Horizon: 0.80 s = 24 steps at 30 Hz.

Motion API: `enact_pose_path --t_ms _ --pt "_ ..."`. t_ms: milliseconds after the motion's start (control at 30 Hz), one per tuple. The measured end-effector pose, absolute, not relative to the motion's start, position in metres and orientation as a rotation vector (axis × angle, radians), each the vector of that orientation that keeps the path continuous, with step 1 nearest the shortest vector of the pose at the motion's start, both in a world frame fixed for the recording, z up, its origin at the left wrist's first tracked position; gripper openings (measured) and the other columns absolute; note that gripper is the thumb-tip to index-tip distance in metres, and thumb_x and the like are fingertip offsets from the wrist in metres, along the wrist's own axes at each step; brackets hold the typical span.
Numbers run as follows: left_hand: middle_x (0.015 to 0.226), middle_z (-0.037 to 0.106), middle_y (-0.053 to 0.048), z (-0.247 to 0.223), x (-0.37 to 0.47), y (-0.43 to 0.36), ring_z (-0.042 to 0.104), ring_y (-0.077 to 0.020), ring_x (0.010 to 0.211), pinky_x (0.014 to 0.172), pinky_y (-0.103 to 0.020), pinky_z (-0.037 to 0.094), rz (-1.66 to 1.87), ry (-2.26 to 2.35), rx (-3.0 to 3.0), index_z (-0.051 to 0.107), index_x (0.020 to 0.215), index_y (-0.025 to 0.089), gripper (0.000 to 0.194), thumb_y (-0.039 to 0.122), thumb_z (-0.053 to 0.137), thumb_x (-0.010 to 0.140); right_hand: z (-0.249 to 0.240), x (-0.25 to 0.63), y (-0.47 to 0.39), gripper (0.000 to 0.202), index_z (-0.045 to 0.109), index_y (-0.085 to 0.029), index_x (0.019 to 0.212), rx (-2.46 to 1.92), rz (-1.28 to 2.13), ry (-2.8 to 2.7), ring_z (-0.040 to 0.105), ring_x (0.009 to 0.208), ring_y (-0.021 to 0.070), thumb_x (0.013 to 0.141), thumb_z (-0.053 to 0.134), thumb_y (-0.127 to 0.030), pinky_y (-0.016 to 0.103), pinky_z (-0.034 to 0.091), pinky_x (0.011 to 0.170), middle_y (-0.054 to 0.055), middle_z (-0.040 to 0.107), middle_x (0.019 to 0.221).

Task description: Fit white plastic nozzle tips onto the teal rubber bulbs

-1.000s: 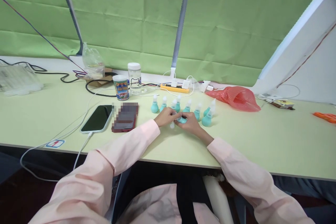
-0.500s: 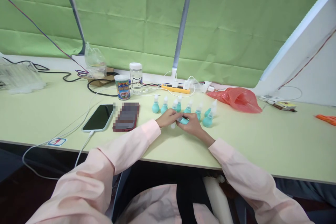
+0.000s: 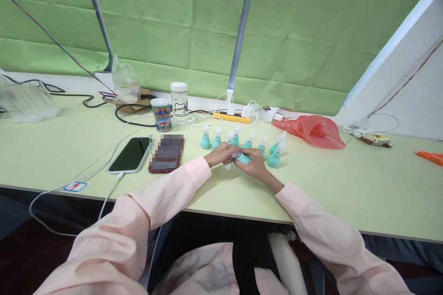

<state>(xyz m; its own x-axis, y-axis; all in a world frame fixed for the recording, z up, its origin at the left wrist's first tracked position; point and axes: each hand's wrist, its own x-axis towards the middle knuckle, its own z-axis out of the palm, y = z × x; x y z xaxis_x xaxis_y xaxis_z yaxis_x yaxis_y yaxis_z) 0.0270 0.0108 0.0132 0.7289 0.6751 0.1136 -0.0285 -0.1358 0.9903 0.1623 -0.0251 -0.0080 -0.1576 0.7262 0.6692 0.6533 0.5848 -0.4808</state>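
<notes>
My right hand (image 3: 254, 163) is closed around a teal bulb (image 3: 243, 158) whose clear tip points left. At that tip, the fingers of my left hand (image 3: 222, 154) are pinched together on a clear piece (image 3: 235, 155). A small clear part (image 3: 228, 166) shows just below my left fingers. Several teal bulbs with clear nozzles stand upright behind my hands, among them one at the left end (image 3: 205, 141). Another bulb (image 3: 273, 160) stands right of my right hand, with one more (image 3: 274, 148) tilted behind it.
Left of my hands lie a phone (image 3: 129, 156) with a cable and a red-edged phone (image 3: 167, 154). Behind stand a printed cup (image 3: 162, 115), a lidded jar (image 3: 179, 103) and an orange power strip (image 3: 231, 117). A red plastic bag (image 3: 314, 131) lies at the back right.
The teal bulb in my right hand has shifted slightly right and turned a little, so its clear tip shows more. My left fingers have moved slightly left.
</notes>
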Motion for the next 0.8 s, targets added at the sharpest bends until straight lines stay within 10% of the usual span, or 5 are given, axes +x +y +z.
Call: enact_pose_path --t_ms 800 --pt "0.041 0.016 0.008 0.0127 0.0275 0.0109 0.019 -0.0007 0.033 0.036 -0.018 0.013 0.613 0.465 1.471 0.023 0.048 0.017 0.039 0.037 0.048 0.072 -0.0026 0.1629 -0.029 0.01 0.053 -0.015 0.055 -1.072 0.133 -1.876 0.041 0.046 0.0087 0.059 0.051 -0.023 0.02 0.034 0.047 -0.002 0.047 0.047"
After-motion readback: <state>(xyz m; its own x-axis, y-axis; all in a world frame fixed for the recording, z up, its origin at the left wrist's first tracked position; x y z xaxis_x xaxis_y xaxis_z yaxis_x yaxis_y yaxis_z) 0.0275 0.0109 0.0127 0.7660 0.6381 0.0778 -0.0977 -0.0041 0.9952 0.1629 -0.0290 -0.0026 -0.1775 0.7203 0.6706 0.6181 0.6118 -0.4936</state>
